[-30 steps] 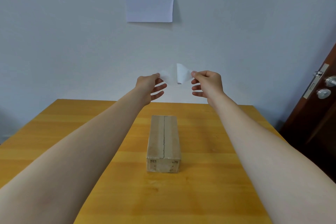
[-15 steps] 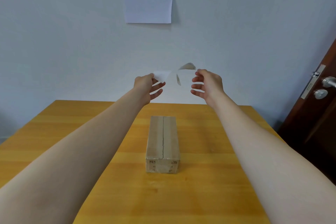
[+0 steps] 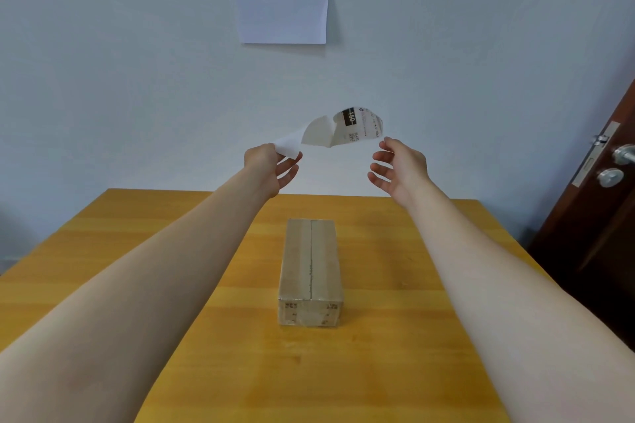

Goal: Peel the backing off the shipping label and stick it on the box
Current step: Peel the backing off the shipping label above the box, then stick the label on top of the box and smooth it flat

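Label and backing pulled apart mid-air, box waiting below

Left hand [image 3: 266, 165] pinches the plain white backing strip [image 3: 288, 144]. Right hand [image 3: 402, 168] has loose, spread fingers at the curled printed paper label [image 3: 360, 127], can't tell if it's pinching. Long taped brown cardboard box [image 3: 311, 271] lies at 6 o'clock on the glossy yellow wooden table [image 3: 137, 268]. White wall sheet [image 3: 281, 21] at 12, dark door [image 3: 601, 216] at 3.

**Where things sit over the table**

I see the box [image 3: 311, 271] lying lengthwise at the middle of the table [image 3: 137, 268], one short end toward me. Beyond it, above the table's far edge, the left hand [image 3: 266, 166] and right hand [image 3: 402, 168] hang apart. The backing [image 3: 288, 145] runs from the left hand and the shipping label [image 3: 360, 129] from the right, and they meet between the hands. Behind them a sheet [image 3: 282, 17] hangs on the wall, with a door [image 3: 601, 233] at far right
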Motion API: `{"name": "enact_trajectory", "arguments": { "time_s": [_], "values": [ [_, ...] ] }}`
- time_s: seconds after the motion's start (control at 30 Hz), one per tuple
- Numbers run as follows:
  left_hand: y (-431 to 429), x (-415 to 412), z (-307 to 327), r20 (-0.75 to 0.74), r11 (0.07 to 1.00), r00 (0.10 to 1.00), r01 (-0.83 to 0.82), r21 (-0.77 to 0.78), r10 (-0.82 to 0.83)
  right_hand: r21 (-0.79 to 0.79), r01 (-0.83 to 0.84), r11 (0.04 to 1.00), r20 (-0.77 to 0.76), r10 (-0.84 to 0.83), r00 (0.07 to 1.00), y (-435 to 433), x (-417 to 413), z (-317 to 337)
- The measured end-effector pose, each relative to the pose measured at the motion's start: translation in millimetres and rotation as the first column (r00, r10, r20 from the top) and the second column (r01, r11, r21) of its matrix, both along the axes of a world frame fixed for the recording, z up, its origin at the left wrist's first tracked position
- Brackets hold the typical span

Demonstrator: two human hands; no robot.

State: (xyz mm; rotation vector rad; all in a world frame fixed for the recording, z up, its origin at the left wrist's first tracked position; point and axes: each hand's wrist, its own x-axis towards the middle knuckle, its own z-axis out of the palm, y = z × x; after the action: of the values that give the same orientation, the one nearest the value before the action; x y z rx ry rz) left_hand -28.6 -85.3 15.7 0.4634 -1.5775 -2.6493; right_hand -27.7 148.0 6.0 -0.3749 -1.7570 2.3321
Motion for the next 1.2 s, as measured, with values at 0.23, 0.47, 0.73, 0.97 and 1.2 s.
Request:
{"name": "enact_trajectory", "arguments": {
  "time_s": [0.23,0.47,0.73,0.97,1.2],
  "values": [
    [-11,-1,-3,0.108,0.978,0.976,-0.199,0.069,0.191,-0.068,0.0,0.998,0.01,0.0,1.0,-2,-1,-1],
    [-22,-6,3,0.124,0.955,0.95,-0.294,0.032,0.288,-0.075,-0.015,0.997,0.032,0.018,0.999,-4,-3,-4],
    [-41,-34,-18,0.181,0.921,0.93,-0.259,-0.292,0.319,-0.073,-0.046,0.996,0.057,0.05,0.997,-9,-2,-9],
    [-1,3,-11,0.061,0.772,0.899,0.406,-0.489,-0.433,-0.08,-0.228,0.97,0.216,0.24,0.946,-18,-2,-7],
    [26,3,-18,-0.048,0.582,0.816,0.369,-0.725,-0.577,-0.12,-0.331,0.936,0.262,0.352,0.898,-27,7,-11]
  ]
}}
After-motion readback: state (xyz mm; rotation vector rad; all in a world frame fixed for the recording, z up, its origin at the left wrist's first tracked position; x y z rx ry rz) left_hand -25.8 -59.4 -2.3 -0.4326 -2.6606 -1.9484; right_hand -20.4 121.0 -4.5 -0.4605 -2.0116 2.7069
